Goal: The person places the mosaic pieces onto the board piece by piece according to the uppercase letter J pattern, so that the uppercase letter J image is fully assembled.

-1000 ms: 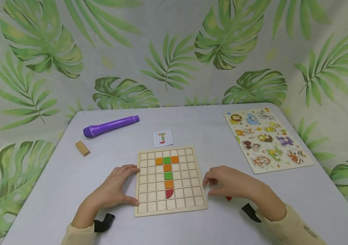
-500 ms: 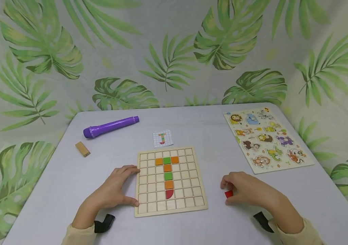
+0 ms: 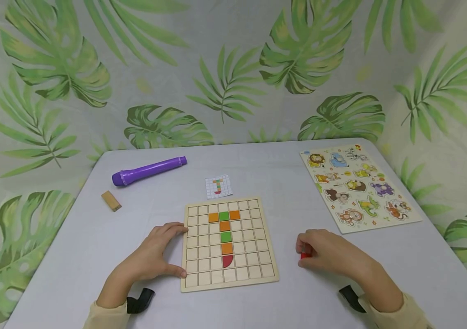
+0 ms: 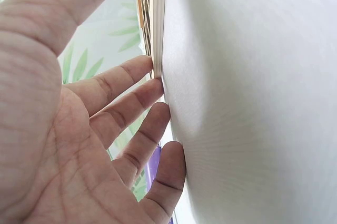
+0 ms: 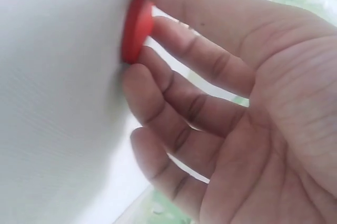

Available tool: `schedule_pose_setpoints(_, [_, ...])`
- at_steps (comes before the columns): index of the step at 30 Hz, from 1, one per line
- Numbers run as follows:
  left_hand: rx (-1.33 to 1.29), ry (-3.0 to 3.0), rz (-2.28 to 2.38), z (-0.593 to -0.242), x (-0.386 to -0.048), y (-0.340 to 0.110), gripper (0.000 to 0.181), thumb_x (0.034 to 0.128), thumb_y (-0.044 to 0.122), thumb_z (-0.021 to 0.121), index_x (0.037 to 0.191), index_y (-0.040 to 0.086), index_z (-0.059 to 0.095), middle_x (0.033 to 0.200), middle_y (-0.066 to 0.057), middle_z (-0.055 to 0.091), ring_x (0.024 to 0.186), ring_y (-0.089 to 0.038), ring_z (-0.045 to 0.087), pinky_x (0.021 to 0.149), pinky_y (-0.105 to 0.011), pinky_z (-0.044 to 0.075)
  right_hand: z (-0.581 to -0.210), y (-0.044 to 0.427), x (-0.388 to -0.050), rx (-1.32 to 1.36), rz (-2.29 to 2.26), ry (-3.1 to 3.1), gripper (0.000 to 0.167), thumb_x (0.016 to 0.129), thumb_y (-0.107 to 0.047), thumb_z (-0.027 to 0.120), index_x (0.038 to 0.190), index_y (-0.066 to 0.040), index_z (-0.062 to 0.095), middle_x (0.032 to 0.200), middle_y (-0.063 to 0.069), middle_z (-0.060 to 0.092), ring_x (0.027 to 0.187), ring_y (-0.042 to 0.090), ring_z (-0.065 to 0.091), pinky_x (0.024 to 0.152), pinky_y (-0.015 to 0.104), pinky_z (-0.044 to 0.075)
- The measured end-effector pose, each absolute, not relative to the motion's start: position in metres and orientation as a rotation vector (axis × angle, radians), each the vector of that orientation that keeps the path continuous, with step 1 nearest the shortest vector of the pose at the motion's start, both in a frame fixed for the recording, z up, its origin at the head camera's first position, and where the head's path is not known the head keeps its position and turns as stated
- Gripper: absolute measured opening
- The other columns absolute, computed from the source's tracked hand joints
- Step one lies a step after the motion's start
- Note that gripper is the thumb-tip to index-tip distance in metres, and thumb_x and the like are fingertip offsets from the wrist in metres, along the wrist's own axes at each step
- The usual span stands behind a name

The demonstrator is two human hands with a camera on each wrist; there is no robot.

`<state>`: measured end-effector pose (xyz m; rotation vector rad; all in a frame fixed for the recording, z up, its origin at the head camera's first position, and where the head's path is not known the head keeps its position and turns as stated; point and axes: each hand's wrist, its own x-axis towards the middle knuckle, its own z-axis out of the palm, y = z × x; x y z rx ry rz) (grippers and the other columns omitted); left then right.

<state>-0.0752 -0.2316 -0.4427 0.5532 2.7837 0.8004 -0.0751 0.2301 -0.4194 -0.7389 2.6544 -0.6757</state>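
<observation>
A square wooden grid board (image 3: 251,269) lies on the table with a T-like column of orange and green square tiles. A red quarter-round tile (image 3: 228,261) sits at the column's foot. My left hand (image 3: 151,253) rests against the board's left edge with fingers spread, thumb near the lower corner. In the left wrist view, two fingertips (image 4: 152,84) touch the board's side. Right of the board, my right hand (image 3: 327,251) pinches a second red tile (image 3: 305,256) between thumb and fingers at the tabletop. In the right wrist view this red tile (image 5: 136,29) shows a curved edge.
A small pattern card (image 3: 218,186) lies just behind the board. At the back left are a purple toy microphone (image 3: 149,171) and a small wooden block (image 3: 111,200). An animal puzzle board (image 3: 358,189) lies at the right. A leaf-print cloth (image 3: 233,91) hangs behind the table.
My right hand has moved right, away from the board's edge, to the loose red tile and now pinches it. The left hand and the board stay where they were.
</observation>
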Motion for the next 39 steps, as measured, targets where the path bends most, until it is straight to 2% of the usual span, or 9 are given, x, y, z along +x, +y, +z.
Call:
schedule_pose_setpoints(4, [0.552,2.784,0.791,-0.443,-0.075,-0.232,0.106,0.0636,0.052,0.101,0.152,0.014,0.056,0.164,-0.01,0.051,0.149,-0.042,0.044,0.123,-0.067,0.039,-0.422,0.232,-0.078,-0.748,-0.718,2.632,0.022,0.088,-0.023,0.089,0.094,-0.018,0.068,0.079,-0.013,0.059,0.071,-0.001,0.051,0.064,0.02,0.048])
schedule_pose_setpoints(9, [0.565,2.784,0.787,-0.443,-0.075,-0.231,0.107,0.0632,0.054,0.1,0.152,0.014,0.056,0.163,-0.01,0.051,0.149,-0.042,0.045,0.122,-0.067,0.04,-0.422,0.238,-0.078,-0.699,-0.786,2.554,0.026,0.083,-0.013,0.091,0.099,-0.016,0.072,0.086,-0.011,0.067,0.076,0.001,0.056,0.067,0.021,0.052])
schedule_pose_setpoints(14, [0.572,2.792,0.787,-0.444,-0.076,-0.232,0.107,0.0634,0.052,0.101,0.152,0.013,0.056,0.163,-0.01,0.051,0.149,-0.043,0.045,0.123,-0.067,0.04,-0.421,0.241,-0.079,-0.714,-0.782,2.562,0.021,0.084,-0.006,0.088,0.098,-0.015,0.075,0.086,-0.011,0.068,0.078,0.001,0.056,0.068,0.021,0.053])
schedule_pose_setpoints(26, [0.562,2.779,0.804,-0.443,-0.076,-0.232,0.106,0.064,0.052,0.101,0.152,0.013,0.056,0.163,-0.009,0.052,0.149,-0.042,0.045,0.123,-0.067,0.039,-0.423,0.231,-0.084,-0.809,-0.726,2.658,0.015,0.087,-0.018,0.088,0.093,-0.016,0.074,0.08,-0.014,0.06,0.075,-0.001,0.051,0.066,0.02,0.049])
schedule_pose_setpoints(32, [0.569,2.782,0.802,-0.443,-0.075,-0.232,0.106,0.0639,0.051,0.101,0.152,0.013,0.056,0.163,-0.009,0.052,0.149,-0.042,0.045,0.123,-0.066,0.04,-0.424,0.205,-0.087,-0.909,-0.696,2.723,0.014,0.088,-0.02,0.086,0.094,-0.018,0.074,0.087,-0.013,0.062,0.08,-0.001,0.054,0.072,0.022,0.053])
schedule_pose_setpoints(39, [0.572,2.791,0.793,-0.443,-0.075,-0.232,0.106,0.0636,0.051,0.101,0.152,0.012,0.056,0.163,-0.009,0.052,0.148,-0.042,0.046,0.123,-0.066,0.04,-0.422,0.167,-0.09,-1.017,-0.648,2.729,0.014,0.09,-0.023,0.085,0.097,-0.018,0.074,0.087,-0.011,0.062,0.079,-0.001,0.052,0.071,0.02,0.052])
